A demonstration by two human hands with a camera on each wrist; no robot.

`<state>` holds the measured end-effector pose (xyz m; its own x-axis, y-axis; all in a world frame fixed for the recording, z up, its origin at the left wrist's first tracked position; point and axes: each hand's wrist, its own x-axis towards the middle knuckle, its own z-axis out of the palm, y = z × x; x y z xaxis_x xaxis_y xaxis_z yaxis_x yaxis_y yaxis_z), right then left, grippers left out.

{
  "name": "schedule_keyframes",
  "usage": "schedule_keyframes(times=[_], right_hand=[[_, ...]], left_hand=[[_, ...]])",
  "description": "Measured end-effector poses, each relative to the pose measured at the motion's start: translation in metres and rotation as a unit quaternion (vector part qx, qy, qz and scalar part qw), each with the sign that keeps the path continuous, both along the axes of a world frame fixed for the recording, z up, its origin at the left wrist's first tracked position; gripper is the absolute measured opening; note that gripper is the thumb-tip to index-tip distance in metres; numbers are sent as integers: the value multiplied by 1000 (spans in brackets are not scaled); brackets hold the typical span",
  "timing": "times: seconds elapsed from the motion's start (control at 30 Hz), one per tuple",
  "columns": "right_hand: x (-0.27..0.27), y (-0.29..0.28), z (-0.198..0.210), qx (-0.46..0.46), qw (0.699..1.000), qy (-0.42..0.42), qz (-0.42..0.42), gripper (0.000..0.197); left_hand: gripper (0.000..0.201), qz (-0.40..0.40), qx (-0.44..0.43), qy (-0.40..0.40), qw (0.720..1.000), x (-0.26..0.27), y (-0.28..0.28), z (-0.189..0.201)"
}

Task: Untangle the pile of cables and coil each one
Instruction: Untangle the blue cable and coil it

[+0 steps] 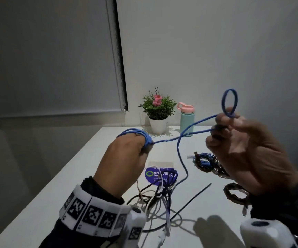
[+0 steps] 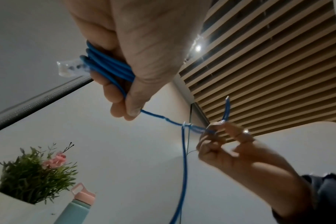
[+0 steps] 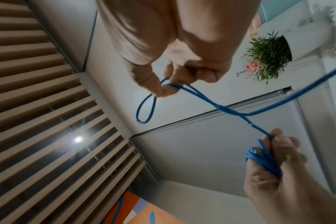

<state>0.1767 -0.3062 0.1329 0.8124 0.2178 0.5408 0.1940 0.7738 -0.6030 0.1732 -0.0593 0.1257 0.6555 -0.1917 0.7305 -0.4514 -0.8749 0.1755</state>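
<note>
Cable, head view: blue cable (image 1: 180, 138) is held above the desk (image 1: 58, 176); its finished turns sit around the left hand's (image 1: 125, 158) fingers, a taut run crosses to the right hand (image 1: 248, 145), and a small loop (image 1: 230, 102) stands up from the right fingertips.
Tail, head view: a strand drops from the run into the pile (image 1: 159, 199) of dark and white cables, so it looks not yet free; coiled bundles (image 1: 205, 161) lie further right.
Left wrist view: left hand (image 2: 136, 50) is curled shut around several blue turns (image 2: 107, 65), thumb pinning the outgoing strand; a clear plug (image 2: 71, 69) sticks out beside them.
Right wrist view: right hand (image 3: 180, 60) pinches the loop (image 3: 146, 109) between thumb and curled fingers.
Advice: probably lay that loop onto the left-hand turns at matching size, keep the thumb clamp, and draw slack gently so the tail slides out of the pile rather than cinching a knot.
</note>
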Motion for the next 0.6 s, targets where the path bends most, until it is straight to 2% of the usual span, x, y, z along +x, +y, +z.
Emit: schedule_keyframes(times=[0.1,0.2,0.37,0.43,0.5,0.57,0.6], right_hand=[[6,-5,-1,13,999,-7,-45,51],[8,-10,3,-6,990,-25,-136,40],[12,-13,-3,-4,972,20,-234,26],[17,-16,-5,-12,951,27,-309,17],[22,-23,-4,-24,918,41,-395,6],[29,-34,-7,-47,896,66,-437,12],[32,-37,-9,-60,896,76,-432,11]], left_hand=[[32,14,18,30,999,0,1,0],[49,63,36,71,995,3,8,-2],[46,123,-14,48,991,0,20,9],[39,154,-46,21,987,0,25,12],[33,200,-66,26,977,3,32,13],[36,211,-83,45,973,8,40,12],[38,202,-90,57,974,9,42,12]])
